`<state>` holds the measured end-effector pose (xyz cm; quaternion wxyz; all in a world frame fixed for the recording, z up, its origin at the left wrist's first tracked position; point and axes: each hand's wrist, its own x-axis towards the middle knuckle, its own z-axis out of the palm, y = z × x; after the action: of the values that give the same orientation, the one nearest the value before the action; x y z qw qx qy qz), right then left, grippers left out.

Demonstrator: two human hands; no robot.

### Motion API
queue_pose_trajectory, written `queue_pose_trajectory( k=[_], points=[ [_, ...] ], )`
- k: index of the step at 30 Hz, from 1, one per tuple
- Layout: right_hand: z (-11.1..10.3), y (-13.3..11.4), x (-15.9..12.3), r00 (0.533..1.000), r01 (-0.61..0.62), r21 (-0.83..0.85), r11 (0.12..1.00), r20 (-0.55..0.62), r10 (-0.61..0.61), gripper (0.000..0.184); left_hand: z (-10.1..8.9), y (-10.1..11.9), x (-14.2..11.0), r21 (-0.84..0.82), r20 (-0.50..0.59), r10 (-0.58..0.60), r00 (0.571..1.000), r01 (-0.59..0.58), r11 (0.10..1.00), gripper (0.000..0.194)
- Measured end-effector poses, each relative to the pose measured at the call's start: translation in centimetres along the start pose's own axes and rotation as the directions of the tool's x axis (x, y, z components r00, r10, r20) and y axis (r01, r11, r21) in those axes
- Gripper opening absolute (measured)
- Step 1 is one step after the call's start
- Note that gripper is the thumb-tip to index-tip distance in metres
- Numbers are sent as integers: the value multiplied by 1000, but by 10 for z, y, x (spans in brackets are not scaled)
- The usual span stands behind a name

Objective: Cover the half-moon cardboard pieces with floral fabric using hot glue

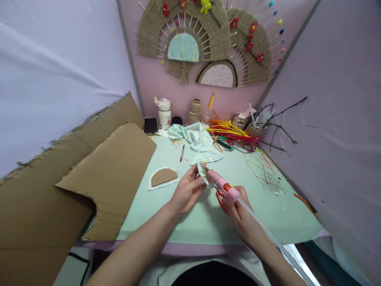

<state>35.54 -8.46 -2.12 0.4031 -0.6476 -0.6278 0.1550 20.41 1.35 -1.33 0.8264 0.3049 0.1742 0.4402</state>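
Note:
My left hand [187, 190] grips a small piece of cardboard edged with pale blue fabric [201, 171], fingers bent round its near side. In my right hand [240, 211] is a pink glue gun [220, 183], its nozzle close to the cardboard's edge. Whether the nozzle touches it I cannot tell. A long clear glue stick [262, 226] runs back from the gun over my right forearm. Red-handled scissors [220, 201] lie partly hidden beneath the gun. Left of my hands, a brown cardboard half-circle [164, 177] rests on a larger white fabric half-circle [151, 186].
Large cardboard sheets [119, 167] cover the table's left side. Crumpled floral fabric [202, 141], a red pen [182, 153], pipe cleaners [235, 131] and thin sticks [264, 171] lie beyond. A bottle [164, 115], twine [195, 112] and twigs [278, 129] stand at the back.

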Motion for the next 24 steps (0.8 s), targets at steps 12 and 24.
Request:
queue_pose_trajectory(
  k=[12,24],
  points=[
    [0,-1,-1,1000,-12,13,1000,-8,12,27,-2,-2,0,-6,19,1,1000,-1,1000,45],
    [0,1,-4,999,-44,29,999,-1,44,27,-2,-3,0,4,12,4,1000,-4,1000,45]
  ],
)
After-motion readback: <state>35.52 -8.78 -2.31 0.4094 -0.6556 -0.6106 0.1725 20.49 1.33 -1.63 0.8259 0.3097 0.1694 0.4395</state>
